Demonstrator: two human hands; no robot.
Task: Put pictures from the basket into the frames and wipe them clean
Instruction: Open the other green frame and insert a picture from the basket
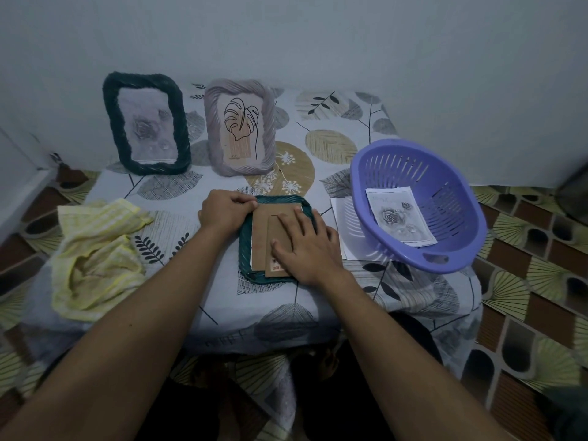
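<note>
Head view, one entry: we log a teal frame (246, 249) lying face down at the near centre of the table (280, 300), its brown cardboard backing (265, 230) uppermost with a white sheet edge showing beneath. Left hand (222, 211): fingers curled, tips pinching the frame's far left corner at the backing's edge. Right hand (305, 246): fingers spread flat, pressing the backing and its folded stand down; it grips nothing. Behind stand two filled frames, a dark green frame (109, 128) with a rose print and a grey frame (269, 128) with a leaf drawing. To the right, a purple basket (451, 262) is tilted, holding one rose picture (399, 218); another white sheet (340, 224) lies under its near rim. A yellow cloth (95, 256) lies crumpled at the left, untouched. We judge the frame light and stiff, its front pane probably fragile, so best lifted by the ribbed rim; the pictures are thin, limp paper, best taken by an edge.
</note>
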